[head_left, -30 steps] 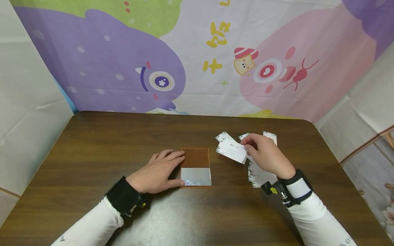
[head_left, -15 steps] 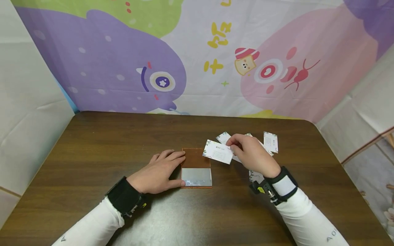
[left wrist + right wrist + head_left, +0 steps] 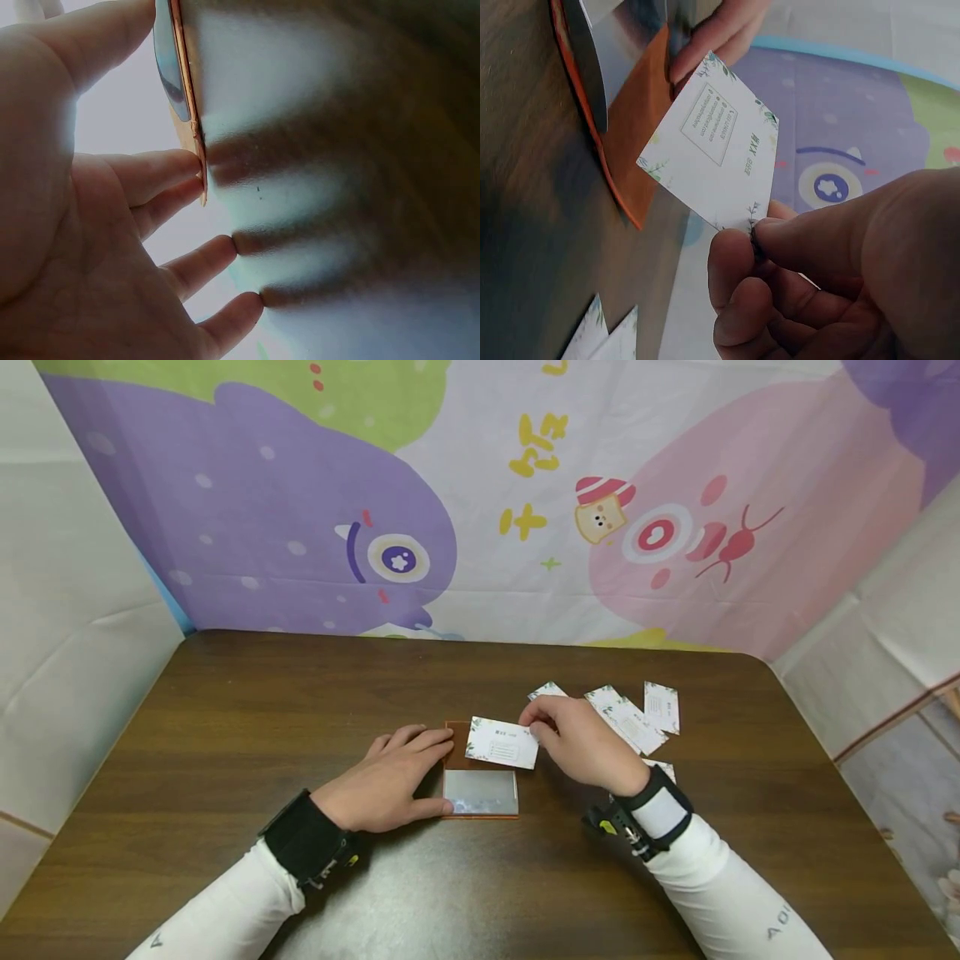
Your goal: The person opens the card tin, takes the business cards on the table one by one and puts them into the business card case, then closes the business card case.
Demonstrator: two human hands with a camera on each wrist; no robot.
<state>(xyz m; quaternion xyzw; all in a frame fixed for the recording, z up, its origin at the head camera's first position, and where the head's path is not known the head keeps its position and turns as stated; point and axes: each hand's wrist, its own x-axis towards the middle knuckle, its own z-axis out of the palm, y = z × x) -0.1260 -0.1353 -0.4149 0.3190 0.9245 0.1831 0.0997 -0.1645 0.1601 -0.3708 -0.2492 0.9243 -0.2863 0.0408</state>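
My right hand [image 3: 588, 745] pinches a white business card [image 3: 501, 743] by its right end, between thumb and fingers. Green leaf prints mark the corners of the card [image 3: 716, 142], which hangs tilted over the brown upper part of a flat card holder [image 3: 456, 752]. A shiny silvery panel [image 3: 480, 791] covers the holder's lower half. With fingers spread, my left hand [image 3: 382, 781] rests at the holder's left edge, its thumb on the lower left corner. In the left wrist view, fingertips [image 3: 191, 163] touch the holder's edge, while two other fingers press the table.
Several more business cards [image 3: 626, 718] lie loosely spread at the right, partly behind my right hand and wrist. The dark wooden table [image 3: 300, 685] ends at a cartoon-printed cloth [image 3: 480, 610] at the back. White cloth hangs at both sides.
My right hand has carried the business card left from the spread cards to above the card holder, uncovering cards at the right. My left hand has stayed at the holder.
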